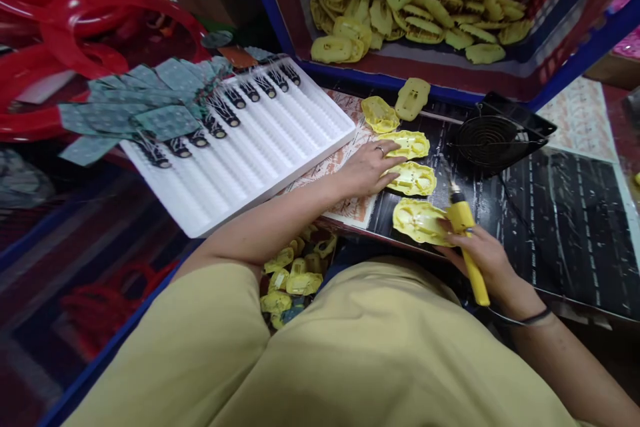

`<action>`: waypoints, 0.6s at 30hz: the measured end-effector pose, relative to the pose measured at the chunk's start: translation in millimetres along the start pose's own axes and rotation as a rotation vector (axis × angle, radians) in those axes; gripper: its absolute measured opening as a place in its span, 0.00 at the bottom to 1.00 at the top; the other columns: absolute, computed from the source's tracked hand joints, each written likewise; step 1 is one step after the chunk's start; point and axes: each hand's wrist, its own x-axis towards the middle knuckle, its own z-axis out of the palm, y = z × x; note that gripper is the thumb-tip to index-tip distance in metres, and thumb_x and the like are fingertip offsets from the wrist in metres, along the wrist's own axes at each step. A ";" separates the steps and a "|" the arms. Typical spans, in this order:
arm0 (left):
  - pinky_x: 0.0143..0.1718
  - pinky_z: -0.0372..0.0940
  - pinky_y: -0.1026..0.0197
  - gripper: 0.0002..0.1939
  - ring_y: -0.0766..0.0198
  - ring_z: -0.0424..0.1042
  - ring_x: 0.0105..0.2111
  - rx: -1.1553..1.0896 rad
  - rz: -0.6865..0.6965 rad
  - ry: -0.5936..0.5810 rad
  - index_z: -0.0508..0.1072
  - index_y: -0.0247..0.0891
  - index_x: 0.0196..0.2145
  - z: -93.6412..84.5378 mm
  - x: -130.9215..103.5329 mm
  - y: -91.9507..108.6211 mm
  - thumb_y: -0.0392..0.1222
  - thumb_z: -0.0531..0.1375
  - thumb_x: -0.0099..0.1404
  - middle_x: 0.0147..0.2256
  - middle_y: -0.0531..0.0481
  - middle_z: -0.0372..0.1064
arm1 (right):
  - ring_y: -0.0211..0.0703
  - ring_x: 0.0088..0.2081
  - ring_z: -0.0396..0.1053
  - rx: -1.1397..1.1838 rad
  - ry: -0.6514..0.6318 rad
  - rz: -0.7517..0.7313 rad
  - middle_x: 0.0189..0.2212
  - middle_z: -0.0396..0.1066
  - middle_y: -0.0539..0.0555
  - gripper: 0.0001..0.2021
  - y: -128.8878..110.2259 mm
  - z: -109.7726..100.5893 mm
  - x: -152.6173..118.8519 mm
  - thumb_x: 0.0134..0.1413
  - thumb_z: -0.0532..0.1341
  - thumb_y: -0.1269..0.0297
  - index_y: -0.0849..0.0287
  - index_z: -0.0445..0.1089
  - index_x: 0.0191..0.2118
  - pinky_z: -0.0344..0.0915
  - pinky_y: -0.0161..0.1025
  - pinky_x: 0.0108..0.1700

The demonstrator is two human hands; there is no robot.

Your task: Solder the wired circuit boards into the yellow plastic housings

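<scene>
My right hand (483, 253) is wrapped round the yellow handle of a soldering iron (461, 217), its metal tip pointing away from me. Fingers of that hand also reach the edge of the nearest yellow plastic shell (417, 219). My left hand (367, 167) lies with its fingers apart over two more shells, a middle one (417, 179) and a farther one (413, 144). These shells lie hollow side up in a column on the black work surface (565, 220). Beyond them are another open shell (380, 113) and a shell with its flat side up (413, 99).
A black fan (487, 140) stands right of the shells. At the back, a blue-rimmed crate (500, 83) holds many yellow shells. To the left, a white ribbed foam tray (280, 140) carries wired black parts (230, 117) and green boards (167, 120). Red plastic rings (95, 10) are piled farther left.
</scene>
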 end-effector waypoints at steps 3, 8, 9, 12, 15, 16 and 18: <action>0.79 0.52 0.33 0.28 0.43 0.48 0.81 0.003 -0.058 -0.080 0.68 0.42 0.74 -2.3 19.5 -6.7 0.51 0.55 0.81 0.80 0.38 0.50 | 0.52 0.48 0.84 -0.253 0.162 0.100 0.47 0.84 0.56 0.18 0.3 -17.5 -23.2 0.61 0.75 0.72 0.54 0.74 0.54 0.84 0.46 0.47; 0.82 0.41 0.36 0.32 0.44 0.40 0.83 0.030 -0.181 -0.355 0.59 0.40 0.79 -8.2 37.3 10.3 0.53 0.49 0.84 0.82 0.39 0.43 | 0.46 0.36 0.83 -0.298 0.127 0.157 0.44 0.84 0.56 0.17 -4.6 -26.6 -40.6 0.65 0.74 0.63 0.56 0.75 0.56 0.80 0.38 0.39; 0.82 0.42 0.38 0.32 0.45 0.42 0.83 0.043 -0.192 -0.366 0.60 0.40 0.79 -8.7 36.9 16.0 0.53 0.48 0.84 0.81 0.39 0.45 | 0.44 0.36 0.83 -0.246 0.082 0.144 0.45 0.85 0.56 0.15 -2.5 -27.9 -40.0 0.67 0.72 0.64 0.55 0.75 0.55 0.79 0.37 0.39; 0.80 0.51 0.39 0.30 0.44 0.51 0.81 0.104 -0.203 -0.304 0.65 0.42 0.77 -7.0 31.2 30.5 0.51 0.48 0.84 0.79 0.40 0.53 | 0.44 0.40 0.84 -0.165 0.007 0.113 0.51 0.84 0.56 0.10 14.3 -34.4 -32.7 0.70 0.65 0.70 0.54 0.75 0.53 0.80 0.39 0.43; 0.75 0.58 0.35 0.28 0.41 0.59 0.77 0.168 -0.203 -0.243 0.70 0.43 0.73 -1.5 26.1 37.7 0.50 0.50 0.83 0.76 0.38 0.61 | 0.50 0.47 0.84 -0.128 -0.099 0.009 0.52 0.84 0.57 0.11 34.7 -41.0 -22.7 0.70 0.59 0.72 0.53 0.74 0.52 0.81 0.54 0.56; 0.74 0.60 0.34 0.27 0.40 0.61 0.76 0.183 -0.200 -0.228 0.71 0.43 0.72 0.7 25.7 38.7 0.50 0.51 0.83 0.75 0.37 0.63 | 0.52 0.49 0.84 -0.104 -0.148 -0.031 0.51 0.84 0.57 0.12 38.8 -42.1 -19.8 0.69 0.58 0.71 0.53 0.73 0.52 0.80 0.58 0.59; 0.72 0.61 0.33 0.26 0.39 0.64 0.74 0.203 -0.194 -0.197 0.73 0.42 0.70 4.5 26.8 39.7 0.50 0.51 0.82 0.73 0.36 0.66 | 0.53 0.50 0.83 -0.058 -0.209 -0.081 0.51 0.83 0.57 0.12 41.2 -42.4 -15.0 0.68 0.60 0.68 0.52 0.72 0.54 0.79 0.60 0.61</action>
